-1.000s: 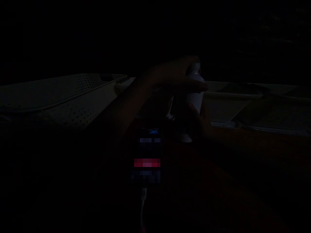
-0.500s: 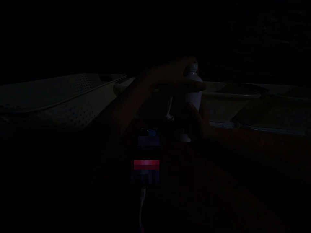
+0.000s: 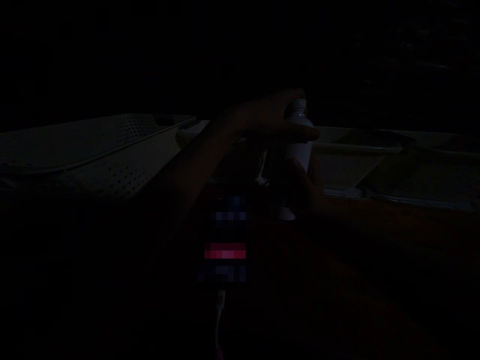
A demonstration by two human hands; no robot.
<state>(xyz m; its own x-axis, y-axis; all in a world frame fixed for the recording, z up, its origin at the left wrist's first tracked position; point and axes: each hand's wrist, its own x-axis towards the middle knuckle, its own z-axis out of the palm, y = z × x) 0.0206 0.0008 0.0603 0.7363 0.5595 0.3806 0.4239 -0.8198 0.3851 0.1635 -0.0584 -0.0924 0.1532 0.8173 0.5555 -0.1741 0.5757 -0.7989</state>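
Note:
The scene is very dark. A small white bottle stands upright on a reddish-brown table. My left hand reaches in from the lower left and closes over the bottle's cap from above. My right hand wraps the bottle's lower body from the right. A phone with a dimly lit screen lies on the table just in front of the bottle, with a white cable plugged into its near end.
A pale perforated plastic lid or basket lies at the left. Pale flat trays or containers lie behind the bottle at the right. Everything beyond them is black.

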